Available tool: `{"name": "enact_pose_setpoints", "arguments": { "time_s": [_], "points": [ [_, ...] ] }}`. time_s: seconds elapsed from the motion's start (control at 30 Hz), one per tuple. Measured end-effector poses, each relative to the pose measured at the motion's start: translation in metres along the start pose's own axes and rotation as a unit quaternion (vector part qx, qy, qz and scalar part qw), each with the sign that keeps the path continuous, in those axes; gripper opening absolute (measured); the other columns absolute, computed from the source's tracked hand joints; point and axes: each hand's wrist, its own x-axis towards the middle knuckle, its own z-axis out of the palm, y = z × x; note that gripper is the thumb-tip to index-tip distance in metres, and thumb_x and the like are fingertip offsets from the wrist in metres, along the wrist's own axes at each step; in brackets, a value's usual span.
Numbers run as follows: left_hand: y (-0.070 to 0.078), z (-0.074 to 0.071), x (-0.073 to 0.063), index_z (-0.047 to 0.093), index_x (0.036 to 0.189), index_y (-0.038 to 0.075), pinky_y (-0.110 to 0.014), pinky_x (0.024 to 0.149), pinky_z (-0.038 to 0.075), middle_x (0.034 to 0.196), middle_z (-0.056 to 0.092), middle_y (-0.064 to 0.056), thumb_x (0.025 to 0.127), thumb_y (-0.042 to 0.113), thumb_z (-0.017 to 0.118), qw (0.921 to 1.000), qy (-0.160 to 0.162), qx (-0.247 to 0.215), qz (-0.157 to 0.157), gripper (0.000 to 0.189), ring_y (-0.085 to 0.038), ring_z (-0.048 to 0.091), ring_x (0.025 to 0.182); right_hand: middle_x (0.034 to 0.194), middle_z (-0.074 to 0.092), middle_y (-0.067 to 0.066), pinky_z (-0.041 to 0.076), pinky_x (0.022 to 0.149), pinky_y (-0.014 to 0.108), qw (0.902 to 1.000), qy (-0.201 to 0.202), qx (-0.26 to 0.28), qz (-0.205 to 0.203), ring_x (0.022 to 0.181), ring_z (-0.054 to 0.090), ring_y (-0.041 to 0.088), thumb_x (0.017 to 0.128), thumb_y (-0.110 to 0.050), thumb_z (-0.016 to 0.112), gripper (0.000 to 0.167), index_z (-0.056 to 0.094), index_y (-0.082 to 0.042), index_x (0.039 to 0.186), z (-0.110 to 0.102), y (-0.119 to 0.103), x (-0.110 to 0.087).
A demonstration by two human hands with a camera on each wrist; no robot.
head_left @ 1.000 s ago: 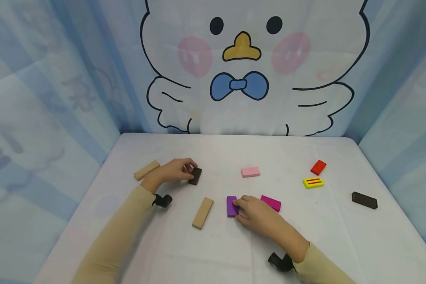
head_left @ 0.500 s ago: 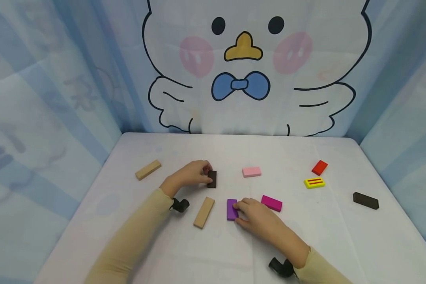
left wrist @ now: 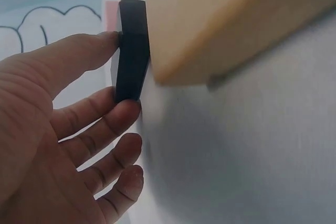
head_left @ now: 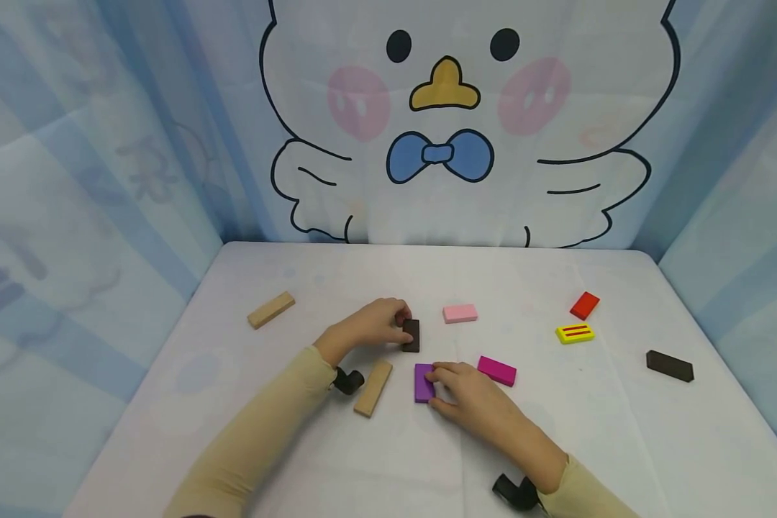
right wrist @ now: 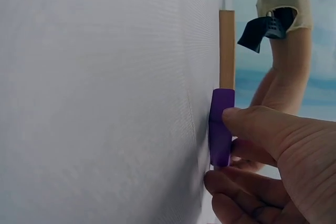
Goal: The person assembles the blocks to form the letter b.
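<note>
My left hand (head_left: pixel 374 322) pinches a small black block (head_left: pixel 412 336) between thumb and fingers, near the middle of the table. In the left wrist view this block (left wrist: pixel 133 51) stands on edge in the picture, thumb on one side and fingertips at its lower end. Just nearer to me, my right hand (head_left: pixel 482 403) holds a purple block (head_left: pixel 421 383) by its right side. The right wrist view shows the thumb on the purple block (right wrist: pixel 221 127), with fingers partly hidden behind it. The black block lies beyond the purple one, a short gap between them.
Plain wooden blocks lie at the far left (head_left: pixel 271 310) and under the left wrist (head_left: pixel 373 389). A pink block (head_left: pixel 460 314) sits behind; a magenta block (head_left: pixel 497 371) is beside the right hand. Red (head_left: pixel 585 306), striped yellow (head_left: pixel 575 333) and another black block (head_left: pixel 670 366) lie right.
My left hand has carried the black block rightward and toward me, from the left part of the table to near the purple block. The right hand stays almost still on the purple block.
</note>
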Motion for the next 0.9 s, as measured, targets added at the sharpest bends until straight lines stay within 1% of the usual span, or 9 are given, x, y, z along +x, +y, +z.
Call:
{"name": "enact_pose_setpoints", "arguments": {
  "time_s": [0.17, 0.37, 0.6, 0.77, 0.9],
  "points": [
    [0.006, 0.005, 0.004, 0.065, 0.124, 0.006, -0.034, 0.091, 0.051, 0.105, 0.065, -0.004, 0.094, 0.028, 0.079, 0.9999, -0.006, 0.002, 0.013, 0.040, -0.016, 0.058, 0.096, 0.131, 0.070, 0.013, 0.055, 0.103, 0.046, 1.0000, 0.008, 0.003, 0.003, 0.122, 0.067, 0.031, 0.089, -0.020, 0.083, 0.032, 0.075, -0.008, 0.118, 0.001, -0.001, -0.001],
    [0.009, 0.010, 0.002, 0.065, 0.122, 0.007, -0.032, 0.088, 0.051, 0.104, 0.064, -0.003, 0.093, 0.029, 0.079, 0.9998, -0.009, 0.003, 0.019, 0.039, -0.014, 0.057, 0.094, 0.137, 0.066, 0.016, 0.055, 0.103, 0.048, 0.9997, 0.004, 0.010, 0.021, 0.126, 0.064, 0.034, 0.089, -0.021, 0.083, 0.030, 0.074, -0.012, 0.116, 0.002, -0.003, -0.002],
    [0.015, 0.010, -0.001, 0.065, 0.123, 0.008, -0.034, 0.093, 0.051, 0.107, 0.064, -0.002, 0.094, 0.031, 0.079, 0.9993, -0.017, 0.012, 0.029, 0.040, -0.016, 0.057, 0.100, 0.144, 0.061, 0.019, 0.056, 0.101, 0.049, 0.9997, 0.011, 0.006, 0.019, 0.128, 0.063, 0.037, 0.088, -0.023, 0.084, 0.028, 0.074, -0.015, 0.114, 0.002, -0.002, 0.000],
    [0.017, 0.012, -0.001, 0.065, 0.124, 0.010, -0.035, 0.096, 0.051, 0.110, 0.064, -0.002, 0.094, 0.033, 0.079, 0.9989, -0.026, 0.021, 0.032, 0.041, -0.017, 0.057, 0.103, 0.153, 0.055, 0.012, 0.056, 0.101, 0.045, 0.9997, 0.016, 0.011, 0.011, 0.129, 0.064, 0.033, 0.087, -0.024, 0.086, 0.032, 0.075, -0.014, 0.115, 0.002, 0.000, 0.000],
    [0.017, 0.015, -0.001, 0.065, 0.124, 0.010, -0.035, 0.098, 0.051, 0.111, 0.064, -0.002, 0.094, 0.035, 0.078, 0.9987, -0.026, 0.027, 0.035, 0.041, -0.017, 0.057, 0.105, 0.156, 0.053, 0.007, 0.056, 0.102, 0.043, 0.9998, 0.016, 0.011, 0.001, 0.129, 0.064, 0.031, 0.086, -0.022, 0.086, 0.033, 0.075, -0.011, 0.116, 0.002, 0.002, 0.000]
  ]
}}
